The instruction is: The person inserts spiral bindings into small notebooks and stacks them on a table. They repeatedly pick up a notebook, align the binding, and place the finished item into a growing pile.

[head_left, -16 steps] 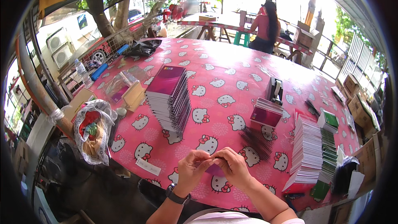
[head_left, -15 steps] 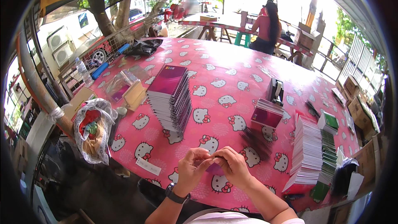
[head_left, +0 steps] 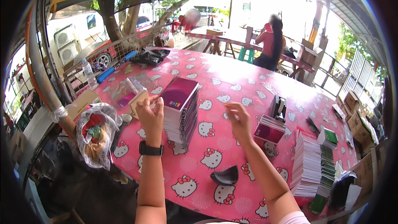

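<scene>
A tall stack of spiral-bound notebooks [head_left: 179, 93] with purple covers stands on the pink table. My left hand [head_left: 150, 114] is against or just beside the stack's left side, its fingers bent and the thumb apart; I see nothing in it. Right of the stack, my right hand [head_left: 239, 120] hovers over the tablecloth with fingers stretched and holds nothing. Between my forearms lies a curved, ribbed black thing [head_left: 225, 176], its kind unclear. Beyond my right hand sits a shorter pile of small purple-covered notepads [head_left: 268, 131], with a black tape dispenser [head_left: 278, 108] behind.
Long stacks of white-edged booklets [head_left: 306, 164] and green-covered ones [head_left: 326, 166] line the right side. A plastic bag of cloths [head_left: 97, 135] hangs at the left edge. A water bottle [head_left: 88, 74] stands at the far left. Another person [head_left: 271, 45] sits at a table beyond.
My hands have parted from their pinch around a small purple piece; the left went to the notebook stack, the right forward. The black ribbed thing now shows near me. My view has tilted.
</scene>
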### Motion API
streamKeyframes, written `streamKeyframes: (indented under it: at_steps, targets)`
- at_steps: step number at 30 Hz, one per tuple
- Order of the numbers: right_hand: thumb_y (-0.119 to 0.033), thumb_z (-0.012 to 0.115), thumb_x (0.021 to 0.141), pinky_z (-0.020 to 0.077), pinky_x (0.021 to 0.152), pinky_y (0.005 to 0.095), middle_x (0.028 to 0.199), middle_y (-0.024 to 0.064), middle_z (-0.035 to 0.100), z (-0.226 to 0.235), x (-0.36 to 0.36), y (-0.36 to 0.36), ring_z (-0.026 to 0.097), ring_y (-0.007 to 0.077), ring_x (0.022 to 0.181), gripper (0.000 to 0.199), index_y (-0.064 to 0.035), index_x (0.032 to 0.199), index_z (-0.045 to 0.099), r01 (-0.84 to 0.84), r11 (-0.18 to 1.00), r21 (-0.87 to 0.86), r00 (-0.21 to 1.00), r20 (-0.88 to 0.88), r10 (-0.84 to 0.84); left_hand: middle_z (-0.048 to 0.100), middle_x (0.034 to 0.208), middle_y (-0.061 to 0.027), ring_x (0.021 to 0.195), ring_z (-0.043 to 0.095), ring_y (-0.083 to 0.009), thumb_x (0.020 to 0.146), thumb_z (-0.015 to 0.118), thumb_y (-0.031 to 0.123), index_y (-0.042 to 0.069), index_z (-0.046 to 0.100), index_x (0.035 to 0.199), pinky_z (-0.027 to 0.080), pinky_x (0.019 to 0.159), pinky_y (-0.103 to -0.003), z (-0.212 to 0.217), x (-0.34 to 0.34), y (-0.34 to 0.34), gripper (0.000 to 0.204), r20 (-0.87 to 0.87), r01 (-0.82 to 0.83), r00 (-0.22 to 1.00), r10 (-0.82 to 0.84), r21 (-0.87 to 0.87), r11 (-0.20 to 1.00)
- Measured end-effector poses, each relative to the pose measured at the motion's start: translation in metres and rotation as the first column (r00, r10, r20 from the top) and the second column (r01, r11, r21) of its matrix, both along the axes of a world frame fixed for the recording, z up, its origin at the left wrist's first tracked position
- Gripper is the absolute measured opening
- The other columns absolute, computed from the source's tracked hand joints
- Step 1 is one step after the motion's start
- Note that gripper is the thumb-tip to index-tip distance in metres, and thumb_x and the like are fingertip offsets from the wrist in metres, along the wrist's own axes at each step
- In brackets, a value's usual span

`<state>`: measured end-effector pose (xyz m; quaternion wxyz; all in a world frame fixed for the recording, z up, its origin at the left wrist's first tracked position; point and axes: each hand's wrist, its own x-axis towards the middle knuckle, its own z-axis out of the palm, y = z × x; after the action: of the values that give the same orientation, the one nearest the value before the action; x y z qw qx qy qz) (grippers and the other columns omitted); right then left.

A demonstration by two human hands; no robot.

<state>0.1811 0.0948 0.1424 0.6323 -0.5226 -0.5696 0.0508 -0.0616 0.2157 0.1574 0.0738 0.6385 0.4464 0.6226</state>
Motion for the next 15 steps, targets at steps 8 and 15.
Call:
streamKeyframes:
  at_steps: [8, 15]
  targets:
    - [-0.023, 0.061, 0.092, 0.0429, 0.077, 0.0228, 0.095, 0.0024, 0.064, 0.011, -0.046, 0.141, 0.054, 0.0077, 0.084, 0.029, 0.0007, 0.107, 0.064, -0.266, 0.962, 0.065, 0.823, -0.505, 0.262, 0.067, 0.103, -0.0115, 0.092, 0.06, -0.0125, 0.091, 0.057, 0.02, -0.003, 0.065, 0.11, 0.046, 0.079, -0.025, -0.008, 0.016, 0.036, 0.03, 0.411, 0.396, 0.84, -0.355, -0.017, 0.918]
    - [-0.024, 0.059, 0.09, 0.0393, 0.07, 0.0218, 0.079, -0.0015, 0.058, 0.005, -0.065, 0.176, 0.048, 0.0073, 0.074, 0.024, -0.0008, 0.094, 0.065, -0.178, 0.976, 0.127, 0.763, -0.608, 0.218, 0.064, 0.082, -0.0011, 0.065, 0.045, -0.0049, 0.089, 0.049, 0.008, -0.006, 0.068, 0.099, 0.036, 0.058, -0.022, -0.009, 0.033, 0.034, 0.026, 0.516, 0.333, 0.789, -0.333, 0.097, 0.938]
